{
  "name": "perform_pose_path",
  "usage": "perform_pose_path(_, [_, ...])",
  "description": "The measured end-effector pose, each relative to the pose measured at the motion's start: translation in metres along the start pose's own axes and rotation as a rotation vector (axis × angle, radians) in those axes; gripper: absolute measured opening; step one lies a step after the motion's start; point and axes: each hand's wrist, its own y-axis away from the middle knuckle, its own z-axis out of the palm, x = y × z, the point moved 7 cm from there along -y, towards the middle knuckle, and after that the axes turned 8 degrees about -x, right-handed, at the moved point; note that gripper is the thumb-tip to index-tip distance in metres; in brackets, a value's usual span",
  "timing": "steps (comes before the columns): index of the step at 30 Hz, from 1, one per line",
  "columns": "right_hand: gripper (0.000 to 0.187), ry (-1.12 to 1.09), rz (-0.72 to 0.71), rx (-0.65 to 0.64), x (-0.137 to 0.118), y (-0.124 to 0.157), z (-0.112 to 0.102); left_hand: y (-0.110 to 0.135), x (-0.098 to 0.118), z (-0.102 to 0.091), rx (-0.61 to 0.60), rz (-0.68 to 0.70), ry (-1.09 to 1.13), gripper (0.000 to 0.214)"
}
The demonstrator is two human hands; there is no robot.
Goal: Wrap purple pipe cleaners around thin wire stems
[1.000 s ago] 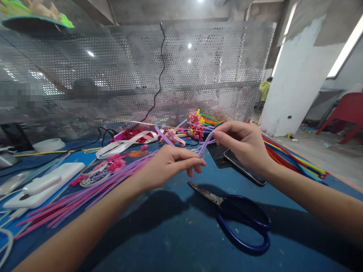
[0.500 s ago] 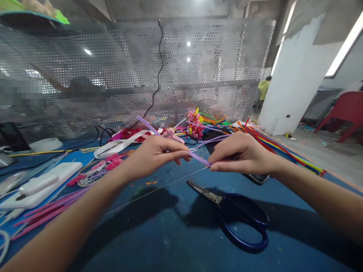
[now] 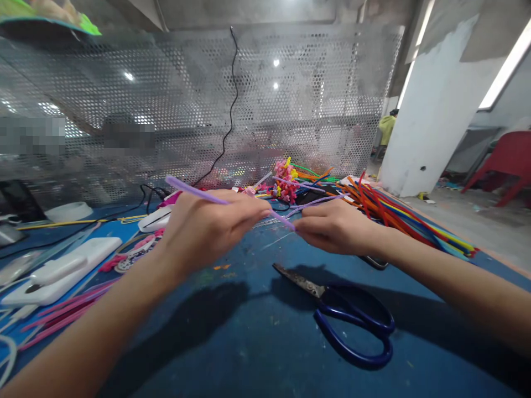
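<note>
A purple pipe cleaner [image 3: 194, 192] runs between my two hands above the blue table. My left hand [image 3: 215, 221] is closed around its middle, and one end sticks out past the knuckles to the upper left. At the other end, my right hand [image 3: 332, 225] pinches the tip between thumb and fingers. A short stretch of it shows bare between the hands. Below them, dark blue-handled scissors [image 3: 357, 320] lie on the table, blades pointing to the upper left. Another purple pipe cleaner [image 3: 319, 203] lies behind my right hand.
Bundles of coloured pipe cleaners [image 3: 398, 213] lie at the right, beside a pink and yellow flower piece [image 3: 285, 182]. On the left are a white power bank-like device [image 3: 62, 271], pink pipe cleaners [image 3: 66, 309] and cables. A perforated metal panel [image 3: 174, 99] stands along the back.
My left hand has turned, its back now more toward me, and the pipe cleaner's free end has swung left. My right hand has shifted slightly left and up, still pinching the tip.
</note>
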Motion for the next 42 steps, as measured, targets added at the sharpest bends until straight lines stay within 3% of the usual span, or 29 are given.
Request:
perform_pose_path(2, [0.021, -0.084, -0.082, 0.05, -0.01, 0.001, -0.007, 0.001, -0.019, 0.014, -0.07, -0.035, 0.147, 0.021])
perform_pose_path(4, [0.019, -0.207, -0.055, 0.144, -0.011, 0.001, -0.019, 0.001, -0.027, 0.032, -0.162, 0.011, 0.282, 0.021])
perform_pose_path(7, [0.02, -0.35, 0.201, 0.331, 0.006, 0.006, -0.032, 0.001, -0.018, 0.04, -0.153, 0.136, 0.255, 0.022])
perform_pose_path(10, [0.024, -0.391, 0.433, 0.441, 0.027, 0.013, -0.032, 0.001, 0.008, 0.021, -0.014, 0.222, -0.005, 0.022])
perform_pose_path(12, [0.023, -0.357, 0.447, 0.324, 0.03, 0.009, -0.024, 0.0, 0.023, 0.01, -0.02, 0.235, -0.142, 0.021])
perform_pose_path(14, [0.02, -0.352, 0.348, 0.052, 0.023, 0.0, -0.009, -0.001, 0.026, 0.002, -0.046, 0.206, -0.186, 0.022])
perform_pose_path(17, [0.017, -0.514, 0.093, -0.332, 0.0, -0.002, 0.006, 0.0, 0.013, 0.002, -0.089, 0.193, -0.061, 0.021])
perform_pose_path(19, [0.015, -0.683, 0.014, -0.379, -0.008, 0.001, 0.002, 0.002, -0.002, 0.013, -0.137, 0.193, 0.111, 0.019])
perform_pose_path(21, [0.015, -0.849, 0.081, -0.226, 0.002, 0.0, -0.007, 0.002, -0.018, 0.026, -0.182, 0.149, 0.241, 0.02])
perform_pose_path(23, [0.017, -0.998, 0.218, 0.033, 0.021, 0.002, -0.013, 0.002, -0.022, 0.035, -0.205, 0.126, 0.31, 0.021])
perform_pose_path(25, [0.018, -1.092, 0.344, 0.276, 0.04, 0.007, -0.013, 0.0, -0.017, 0.035, -0.181, 0.118, 0.243, 0.023])
perform_pose_path(27, [0.018, -1.084, 0.443, 0.412, 0.051, 0.01, -0.009, -0.002, -0.003, 0.027, -0.118, 0.12, 0.054, 0.025])
perform_pose_path(29, [0.019, -1.01, 0.538, 0.409, 0.057, 0.012, -0.004, -0.002, 0.011, 0.014, -0.057, 0.128, -0.123, 0.026])
perform_pose_path(32, [0.022, -0.806, 0.613, 0.267, 0.056, 0.012, -0.001, 0.001, 0.017, -0.003, 0.019, 0.096, -0.222, 0.025])
perform_pose_path(35, [0.017, -0.552, 0.495, 0.083, 0.042, 0.005, -0.006, 0.005, 0.002, -0.014, 0.074, 0.025, -0.187, 0.022])
perform_pose_path(38, [0.017, -0.439, 0.28, -0.08, 0.02, -0.003, -0.008, 0.007, -0.029, -0.01, 0.058, -0.09, -0.037, 0.024])
perform_pose_path(42, [0.017, -0.576, 0.109, 0.021, 0.005, -0.005, -0.024, 0.004, -0.052, 0.021, -0.145, -0.118, 0.317, 0.025])
